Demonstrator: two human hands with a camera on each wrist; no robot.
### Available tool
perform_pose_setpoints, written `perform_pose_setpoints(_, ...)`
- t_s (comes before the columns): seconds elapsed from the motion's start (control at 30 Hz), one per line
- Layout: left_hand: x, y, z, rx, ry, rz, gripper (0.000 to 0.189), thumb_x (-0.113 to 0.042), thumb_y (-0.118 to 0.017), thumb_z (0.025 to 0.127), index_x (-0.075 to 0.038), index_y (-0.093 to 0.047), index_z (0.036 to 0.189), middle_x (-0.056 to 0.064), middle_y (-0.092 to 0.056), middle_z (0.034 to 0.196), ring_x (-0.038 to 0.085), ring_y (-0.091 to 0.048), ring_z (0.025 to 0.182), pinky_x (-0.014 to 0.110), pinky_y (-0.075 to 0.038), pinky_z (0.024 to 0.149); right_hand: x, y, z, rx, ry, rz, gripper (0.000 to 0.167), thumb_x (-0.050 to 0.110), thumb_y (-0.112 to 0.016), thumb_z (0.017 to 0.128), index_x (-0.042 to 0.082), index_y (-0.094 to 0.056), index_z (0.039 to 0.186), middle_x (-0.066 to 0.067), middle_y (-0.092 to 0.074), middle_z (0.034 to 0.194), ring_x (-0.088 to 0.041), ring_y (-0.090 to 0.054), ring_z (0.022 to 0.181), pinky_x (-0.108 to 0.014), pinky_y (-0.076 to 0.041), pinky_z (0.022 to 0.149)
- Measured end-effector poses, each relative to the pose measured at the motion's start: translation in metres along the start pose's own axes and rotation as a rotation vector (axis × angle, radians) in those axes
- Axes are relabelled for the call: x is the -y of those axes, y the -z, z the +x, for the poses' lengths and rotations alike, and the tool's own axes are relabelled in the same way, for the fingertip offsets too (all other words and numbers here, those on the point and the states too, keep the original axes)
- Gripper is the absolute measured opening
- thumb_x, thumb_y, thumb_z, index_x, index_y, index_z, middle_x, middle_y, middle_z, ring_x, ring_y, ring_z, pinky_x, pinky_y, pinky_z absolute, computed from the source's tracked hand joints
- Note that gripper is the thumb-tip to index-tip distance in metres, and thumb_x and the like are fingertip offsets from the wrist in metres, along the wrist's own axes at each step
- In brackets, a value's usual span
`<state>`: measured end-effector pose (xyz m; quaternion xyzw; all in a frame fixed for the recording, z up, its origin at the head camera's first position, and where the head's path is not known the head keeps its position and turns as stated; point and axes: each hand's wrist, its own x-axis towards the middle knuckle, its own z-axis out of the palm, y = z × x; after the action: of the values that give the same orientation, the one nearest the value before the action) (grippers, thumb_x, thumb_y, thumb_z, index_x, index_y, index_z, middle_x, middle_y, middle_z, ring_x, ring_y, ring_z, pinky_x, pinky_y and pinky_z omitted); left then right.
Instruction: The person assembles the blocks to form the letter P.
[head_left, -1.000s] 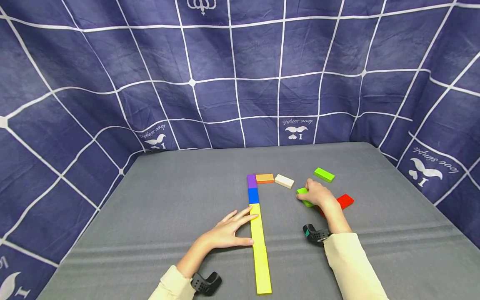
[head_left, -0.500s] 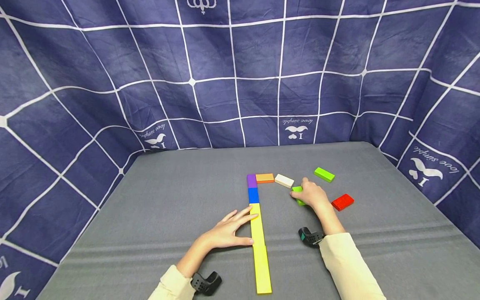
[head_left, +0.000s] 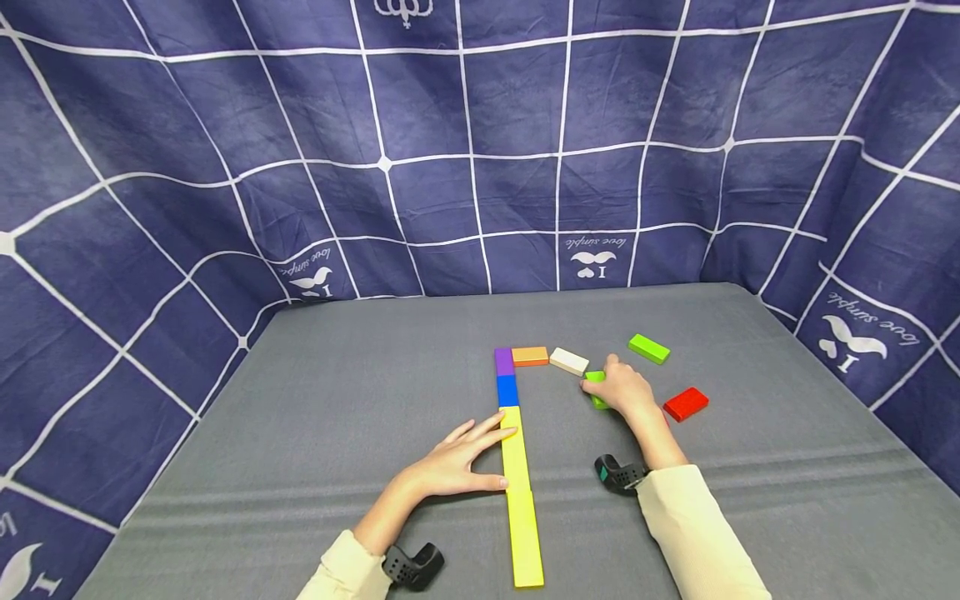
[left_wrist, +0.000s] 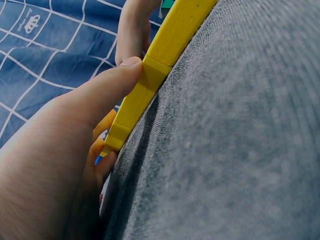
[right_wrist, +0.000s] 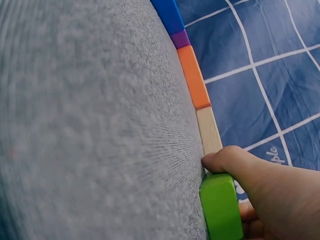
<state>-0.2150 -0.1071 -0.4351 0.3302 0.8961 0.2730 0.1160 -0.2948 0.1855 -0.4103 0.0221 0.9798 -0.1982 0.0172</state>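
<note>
My left hand (head_left: pixel 453 467) lies with spread, fairly straight fingers against the left side of a line of yellow blocks (head_left: pixel 527 537); in the left wrist view the thumb touches the yellow edge near a joint. Between thumb and fingers, my right hand (head_left: pixel 632 392) pinches a green block (right_wrist: pixel 220 207) on the table. A cream wooden block (head_left: pixel 569 362) lies just ahead of it, tilted, and the right thumb tip is close to its end. An orange block (head_left: pixel 530 357) meets a purple block (head_left: pixel 504 362), followed by a blue block (head_left: pixel 507 390) and the yellow line.
Another green block (head_left: pixel 648 349) lies beyond my right hand. A red block (head_left: pixel 686 404) rests to its right, and a sliver of red shows beside the right wrist. The grey cloth (head_left: pixel 360 367) has creases near me. A blue checked curtain (head_left: pixel 480 192) surrounds the table.
Over the last second my right hand has slid the green block left, closer to the cream block, then nearly stopped. My left hand has stayed still against the yellow blocks.
</note>
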Motion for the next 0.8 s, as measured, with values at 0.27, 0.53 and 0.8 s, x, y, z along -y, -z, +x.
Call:
perform_pose_setpoints(0.27,-0.0001,-0.0004,-0.0007,0.004,0.014,-0.011,0.069,-0.053,-0.06,0.079,-0.037,-0.031,0.139,-0.014,-0.014,0.152,0.018,-0.012,0.142,0.044,-0.01,0.115,-0.0016,-0.0013,-0.0002,0.015,0.013,-0.006,0.047,0.039,-0.059,0.078,-0.002,-0.045,0.096,-0.011,-0.048,0.07,-0.025,-0.049,0.065,-0.032,-0.035,0.052)
perform_pose_setpoints(0.53,-0.0003,-0.0009,0.0002,0.005,0.007,-0.006,0.069,-0.053,-0.06,0.079,-0.036,-0.031,0.14,-0.013,-0.015,0.152,0.018,-0.013,0.141,0.044,-0.01,0.115,-0.0028,-0.0026,0.001,-0.021,0.0,0.002,0.046,0.037,-0.06,0.078,-0.003,-0.047,0.097,-0.015,-0.054,0.08,-0.027,-0.052,0.07,-0.038,-0.041,0.058)
perform_pose_setpoints(0.8,-0.0004,-0.0002,0.0006,-0.007,-0.011,-0.004,0.069,-0.052,-0.06,0.079,-0.034,-0.032,0.14,-0.01,-0.017,0.152,0.019,-0.016,0.141,0.045,-0.011,0.115,-0.004,-0.0018,0.0022,-0.034,0.029,0.004,0.043,0.036,-0.059,0.077,-0.001,-0.048,0.096,-0.014,-0.054,0.084,-0.027,-0.052,0.074,-0.041,-0.042,0.062)
